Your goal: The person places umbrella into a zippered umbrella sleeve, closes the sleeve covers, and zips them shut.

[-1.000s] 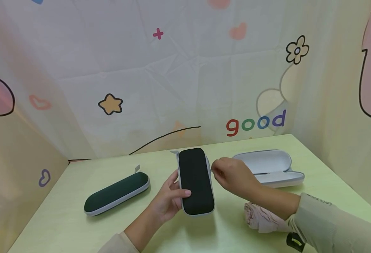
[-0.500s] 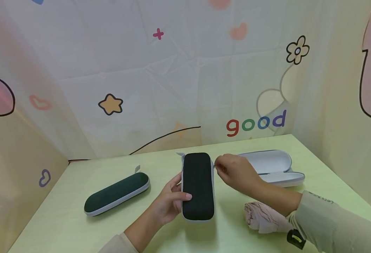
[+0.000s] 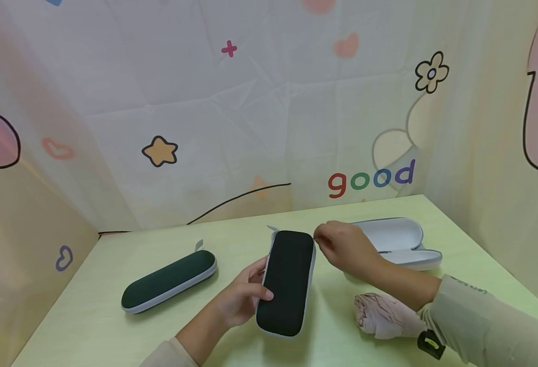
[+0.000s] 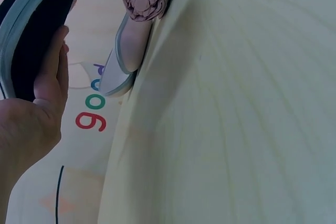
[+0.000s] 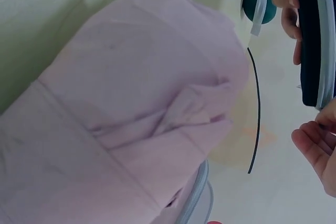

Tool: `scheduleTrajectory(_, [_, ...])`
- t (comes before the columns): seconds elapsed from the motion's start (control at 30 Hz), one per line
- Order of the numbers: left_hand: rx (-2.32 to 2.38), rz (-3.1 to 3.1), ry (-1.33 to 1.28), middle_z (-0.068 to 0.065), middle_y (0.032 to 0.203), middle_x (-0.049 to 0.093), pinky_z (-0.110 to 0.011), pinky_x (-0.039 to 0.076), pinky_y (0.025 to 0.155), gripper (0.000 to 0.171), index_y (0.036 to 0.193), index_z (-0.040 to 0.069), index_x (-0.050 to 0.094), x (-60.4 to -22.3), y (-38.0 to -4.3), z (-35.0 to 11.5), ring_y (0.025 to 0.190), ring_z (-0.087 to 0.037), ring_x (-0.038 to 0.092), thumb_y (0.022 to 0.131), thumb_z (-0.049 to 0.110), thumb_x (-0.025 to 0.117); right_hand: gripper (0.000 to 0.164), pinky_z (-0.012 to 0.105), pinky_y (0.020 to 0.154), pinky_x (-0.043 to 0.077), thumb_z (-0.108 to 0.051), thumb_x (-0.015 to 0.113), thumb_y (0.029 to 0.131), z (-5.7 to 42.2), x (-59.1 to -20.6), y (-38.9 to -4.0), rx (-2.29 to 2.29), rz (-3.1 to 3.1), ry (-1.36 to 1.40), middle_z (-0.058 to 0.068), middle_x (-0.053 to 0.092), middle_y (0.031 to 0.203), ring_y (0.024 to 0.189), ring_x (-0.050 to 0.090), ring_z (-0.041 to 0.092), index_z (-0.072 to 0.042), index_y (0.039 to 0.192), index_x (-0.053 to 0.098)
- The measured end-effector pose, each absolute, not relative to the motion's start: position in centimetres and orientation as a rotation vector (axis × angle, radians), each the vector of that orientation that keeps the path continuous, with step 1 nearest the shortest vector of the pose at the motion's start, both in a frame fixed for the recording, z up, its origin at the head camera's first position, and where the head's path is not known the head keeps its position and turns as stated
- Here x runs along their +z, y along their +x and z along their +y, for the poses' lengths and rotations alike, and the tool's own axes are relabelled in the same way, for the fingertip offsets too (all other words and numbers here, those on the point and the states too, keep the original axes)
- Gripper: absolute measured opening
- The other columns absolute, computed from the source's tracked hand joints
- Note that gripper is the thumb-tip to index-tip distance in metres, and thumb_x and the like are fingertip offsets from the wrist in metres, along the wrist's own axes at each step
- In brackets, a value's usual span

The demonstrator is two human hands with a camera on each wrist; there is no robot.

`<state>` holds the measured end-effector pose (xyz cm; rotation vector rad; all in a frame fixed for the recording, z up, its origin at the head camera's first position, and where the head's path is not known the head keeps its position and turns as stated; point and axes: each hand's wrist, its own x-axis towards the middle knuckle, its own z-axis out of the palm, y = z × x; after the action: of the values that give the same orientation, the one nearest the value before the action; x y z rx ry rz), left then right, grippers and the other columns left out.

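A black zippered case (image 3: 287, 283) with a pale grey zip edge is held up off the table, tilted, its top leaning right. My left hand (image 3: 241, 300) grips its left side, thumb across the black front; in the left wrist view its fingers (image 4: 50, 74) lie along the case. At the upper right corner my right hand (image 3: 349, 250) pinches something tiny at the zip edge, apparently the zipper pull, mostly hidden by the fingertips. The right wrist view shows those fingers (image 5: 315, 148) bent at the case's end. How far the zip is closed cannot be made out.
A dark green zippered case (image 3: 170, 280) lies at the left of the table. An open white hard case (image 3: 394, 239) stands behind my right forearm. A rolled pink fabric bundle, like a folded umbrella (image 3: 383, 316), lies below that forearm. A patterned curtain (image 3: 232, 112) surrounds the table.
The black case has come lower and tilted, with its top shifting right. Relative to it, my right fingers have travelled up along the right edge to the top corner. The other items stay put.
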<state>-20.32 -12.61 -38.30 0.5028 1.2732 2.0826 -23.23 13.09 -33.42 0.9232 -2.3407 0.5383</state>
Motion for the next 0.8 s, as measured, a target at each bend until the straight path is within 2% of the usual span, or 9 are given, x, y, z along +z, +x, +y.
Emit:
scheduleTrajectory(0.2, [1.947, 1.287, 0.58, -0.004, 0.125, 0.06, -0.035, 0.05, 0.093, 0.076, 0.15, 0.008, 0.034, -38.4, -20.6, -13.3, 0.109, -0.019, 0.062, 0.078, -0.002, 0.055, 0.012, 0.033, 0.069, 0.055, 0.004, 0.071, 0.083, 13.4, -33.8, -23.3, 0.56, -2.391, 0.953, -0.001, 0.066, 0.078, 0.07, 0.06, 0.014, -0.008, 0.085, 0.07])
scheduleTrajectory(0.4, [1.876, 1.406, 0.452, -0.003, 0.117, 0.063, -0.03, 0.053, 0.084, 0.064, 0.144, 0.005, 0.038, -38.5, -21.0, -14.3, 0.098, -0.015, 0.066, 0.082, 0.006, 0.054, 0.012, 0.033, 0.069, 0.054, 0.002, 0.069, 0.085, 13.7, -33.8, -23.2, 0.624, -2.471, 0.896, -0.003, 0.065, 0.078, 0.07, 0.057, 0.013, -0.009, 0.084, 0.069])
scheduleTrajectory(0.6, [1.914, 1.492, 0.311, -0.008, 0.115, 0.059, -0.035, 0.055, 0.075, 0.054, 0.137, 0.002, 0.042, -38.5, -21.4, -15.5, 0.092, -0.019, 0.064, 0.086, 0.01, 0.06, 0.01, 0.032, 0.065, 0.052, 0.002, 0.069, 0.084, 14.3, -33.4, -23.2, 0.665, -2.509, 0.807, -0.003, 0.063, 0.077, 0.069, 0.054, 0.012, -0.008, 0.085, 0.07])
scheduleTrajectory(0.8, [2.087, 1.536, 0.233, -0.011, 0.116, 0.058, -0.036, 0.057, 0.076, 0.044, 0.129, 0.003, 0.046, -37.9, -21.7, -16.5, 0.091, -0.022, 0.066, 0.088, 0.004, 0.064, 0.008, 0.031, 0.063, 0.05, 0.001, 0.069, 0.085, 14.7, -33.1, -22.8, 0.675, -2.501, 0.763, -0.002, 0.063, 0.077, 0.068, 0.053, 0.012, -0.007, 0.086, 0.07])
